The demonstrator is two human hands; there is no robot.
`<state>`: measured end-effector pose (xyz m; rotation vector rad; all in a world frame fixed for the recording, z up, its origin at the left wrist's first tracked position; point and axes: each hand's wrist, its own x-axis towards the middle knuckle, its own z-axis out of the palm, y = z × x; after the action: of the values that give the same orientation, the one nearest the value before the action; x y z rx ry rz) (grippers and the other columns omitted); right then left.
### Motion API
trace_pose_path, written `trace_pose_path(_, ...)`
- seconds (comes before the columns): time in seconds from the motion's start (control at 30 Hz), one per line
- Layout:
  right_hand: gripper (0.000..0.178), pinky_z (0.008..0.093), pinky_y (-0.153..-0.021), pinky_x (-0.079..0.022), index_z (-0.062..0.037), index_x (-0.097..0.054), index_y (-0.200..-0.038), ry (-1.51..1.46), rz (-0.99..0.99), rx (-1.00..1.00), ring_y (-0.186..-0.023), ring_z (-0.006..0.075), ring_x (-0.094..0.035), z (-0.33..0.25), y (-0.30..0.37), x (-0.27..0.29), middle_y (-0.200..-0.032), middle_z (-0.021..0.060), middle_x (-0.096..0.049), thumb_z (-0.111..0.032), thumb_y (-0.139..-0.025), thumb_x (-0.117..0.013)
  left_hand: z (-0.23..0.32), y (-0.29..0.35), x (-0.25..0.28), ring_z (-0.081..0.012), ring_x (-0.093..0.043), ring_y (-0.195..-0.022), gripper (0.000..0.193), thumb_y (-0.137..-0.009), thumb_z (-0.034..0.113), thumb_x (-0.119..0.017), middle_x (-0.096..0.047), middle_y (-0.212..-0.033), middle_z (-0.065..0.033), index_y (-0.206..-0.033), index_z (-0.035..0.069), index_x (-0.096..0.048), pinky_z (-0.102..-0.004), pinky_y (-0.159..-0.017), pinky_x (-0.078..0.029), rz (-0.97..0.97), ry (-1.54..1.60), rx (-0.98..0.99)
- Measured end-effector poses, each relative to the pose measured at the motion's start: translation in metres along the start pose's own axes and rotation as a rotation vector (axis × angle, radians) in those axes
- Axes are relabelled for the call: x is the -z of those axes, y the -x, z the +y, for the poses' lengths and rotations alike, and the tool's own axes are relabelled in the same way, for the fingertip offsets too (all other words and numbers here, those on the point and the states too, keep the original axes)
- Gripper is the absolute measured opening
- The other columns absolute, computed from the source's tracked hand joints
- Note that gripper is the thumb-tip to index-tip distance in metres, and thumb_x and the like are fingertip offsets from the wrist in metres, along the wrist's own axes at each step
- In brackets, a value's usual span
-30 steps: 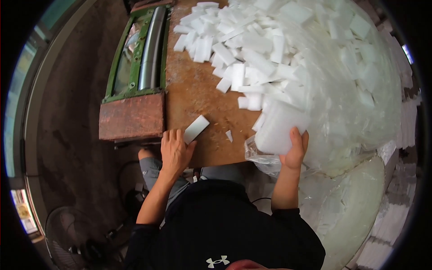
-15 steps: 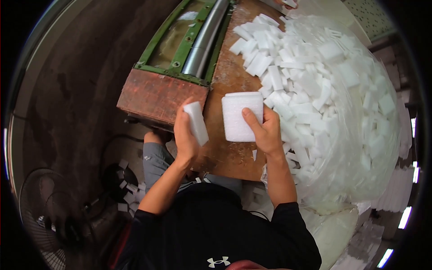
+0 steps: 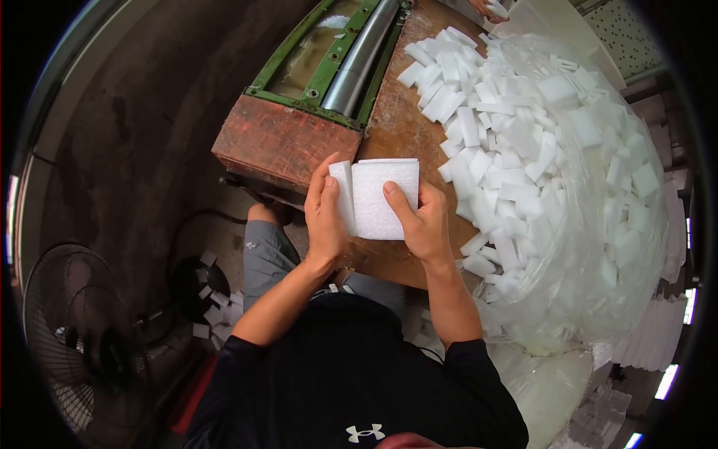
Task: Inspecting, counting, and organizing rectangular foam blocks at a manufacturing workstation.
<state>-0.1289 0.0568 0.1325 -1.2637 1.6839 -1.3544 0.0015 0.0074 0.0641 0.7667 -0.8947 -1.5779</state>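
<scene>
My left hand is closed round a narrow white foam block, thumb on its near face. A wider, squarish white foam piece is gripped by my right hand, with the thumb across its front and the fingers behind. A second layer shows along its top edge. The two pieces meet edge to edge in front of me, above the brown tabletop. To the right lies a large heap of white foam blocks.
Ahead on the left stands a green-framed machine with a steel roller and a reddish box-like end. Clear plastic sheeting covers part of the heap. A fan stands lower left. Another person's hand holds something white at the top.
My hands have come together, bringing the narrow block against the edge of the wider foam piece. My right hand moved left; the head view has shifted slightly.
</scene>
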Motion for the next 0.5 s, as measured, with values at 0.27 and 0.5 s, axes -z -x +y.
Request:
trace_pose_path(0.27, 0.032, 0.036, -0.066, -0.051, 0.0017, -0.07, -0.096, 0.12, 0.023, 0.188, -0.073, 0.0249, -0.068, -0.001, 0.02, 0.008, -0.084, 0.0159, -0.069, -0.03, -0.091, -0.072, 0.007, 0.023, -0.003, -0.0209, -0.056, -0.118, 0.052, -0.104, 0.031, -0.041, -0.058, -0.132, -0.0156, -0.143, -0.003, -0.044, -0.0326, -0.104, -0.041, -0.048, -0.102, -0.202)
trace_pose_path(0.5, 0.031, 0.0389, -0.067, -0.052, 0.001, -0.071, -0.099, 0.193, 0.068, 0.439, -0.077, 0.0328, -0.067, -0.022, 0.049, 0.013, -0.092, 0.0183, -0.067, -0.027, -0.088, -0.073, 0.013, 0.048, 0.002, -0.0205, -0.051, -0.112, 0.057, -0.104, 0.035, -0.043, -0.054, -0.125, -0.0142, -0.141, -0.008, -0.046, -0.0318, -0.1, -0.037, -0.134, -0.098, -0.374)
